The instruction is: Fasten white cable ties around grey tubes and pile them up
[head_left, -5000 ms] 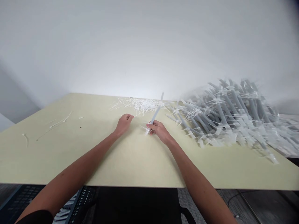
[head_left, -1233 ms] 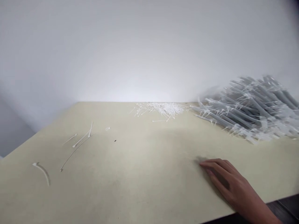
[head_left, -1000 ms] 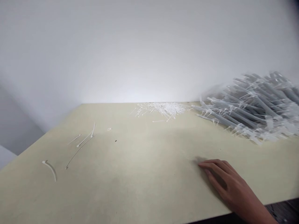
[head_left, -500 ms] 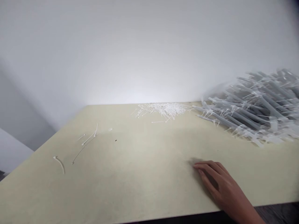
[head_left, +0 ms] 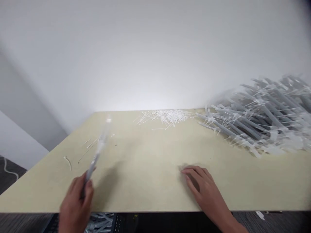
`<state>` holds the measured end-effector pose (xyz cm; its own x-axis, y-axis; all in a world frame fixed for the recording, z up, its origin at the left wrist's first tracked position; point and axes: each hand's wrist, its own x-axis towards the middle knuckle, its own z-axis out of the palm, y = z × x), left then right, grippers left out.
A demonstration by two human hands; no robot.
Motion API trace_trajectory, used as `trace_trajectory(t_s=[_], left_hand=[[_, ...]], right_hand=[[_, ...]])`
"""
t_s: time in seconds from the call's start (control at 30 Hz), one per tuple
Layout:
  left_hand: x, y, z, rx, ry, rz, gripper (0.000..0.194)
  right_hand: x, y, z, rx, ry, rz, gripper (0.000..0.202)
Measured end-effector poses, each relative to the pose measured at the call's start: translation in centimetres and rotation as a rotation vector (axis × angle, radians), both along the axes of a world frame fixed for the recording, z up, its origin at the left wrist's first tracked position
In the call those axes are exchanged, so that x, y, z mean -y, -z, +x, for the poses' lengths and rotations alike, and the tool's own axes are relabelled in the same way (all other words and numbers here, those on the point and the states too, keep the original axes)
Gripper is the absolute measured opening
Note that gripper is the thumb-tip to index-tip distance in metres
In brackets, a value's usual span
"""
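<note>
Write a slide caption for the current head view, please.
Left hand holding a grey tube, right hand apart, ties and a tube pile farther back on the table.

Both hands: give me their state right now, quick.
Left hand: closed, holding a gray tube whose far end is blurred.
Right hand: open, loosely curled over the table, nothing visible in it.

Open desk (head_left: 148, 168) between left hand (head_left: 75, 202) and right hand (head_left: 206, 191), tilted grey tube (head_left: 96, 157) obstructing the left, white tie heap (head_left: 170, 116) before the wall (head_left: 155, 61), tube pile (head_left: 263, 119) blocking the right
</note>
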<state>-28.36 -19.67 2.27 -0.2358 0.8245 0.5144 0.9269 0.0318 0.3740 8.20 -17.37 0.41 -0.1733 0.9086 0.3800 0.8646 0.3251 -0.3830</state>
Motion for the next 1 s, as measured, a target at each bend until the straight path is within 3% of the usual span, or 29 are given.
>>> trace_trajectory(t_s=[0.13,0.27,0.47,0.57,0.67,0.73,0.8,0.87,0.9,1.0], left_hand=[[-3.2,-1.5,5.8,0.029,0.210,-0.051,0.029],[-5.2,-2.9,10.7,0.052,0.317,-0.105,0.031],[-7.6,-2.5,19.3,0.153,0.547,-0.205,0.044],[-8.8,-2.5,23.2,0.239,0.767,-0.217,0.055],[-11.7,-2.7,24.6,0.254,0.941,-0.220,0.047],[-14.7,-2.5,23.9,0.193,0.840,-0.118,0.038],[-18.2,-1.7,22.3,0.050,0.566,-0.051,0.036],[-21.2,-0.5,20.7,-0.094,0.351,-0.092,0.036],[-22.4,0.2,20.0,-0.152,0.299,-0.122,0.037],[-24.2,1.8,18.9,-0.262,0.303,-0.207,0.028]], right_hand=[[-0.6,-1.1,-0.2,-0.132,-0.018,-0.070,0.020],[-2.1,-2.8,-0.8,-0.430,-0.083,-0.242,0.023],[-7.5,-5.2,-1.6,-0.939,-0.250,-0.483,0.044],[-10.7,-5.6,-0.5,-1.087,-0.221,-0.431,0.035],[-13.1,-5.8,1.9,-1.159,-0.141,-0.339,0.032],[-14.1,-5.9,3.7,-1.229,-0.122,-0.334,0.032],[-14.5,-5.9,5.1,-1.261,-0.124,-0.364,0.035],[-14.5,-5.7,6.0,-1.287,-0.139,-0.391,0.038],[-14.4,-5.5,6.2,-1.302,-0.151,-0.410,0.039],[-14.3,-4.7,6.3,-1.347,-0.190,-0.459,0.037]])
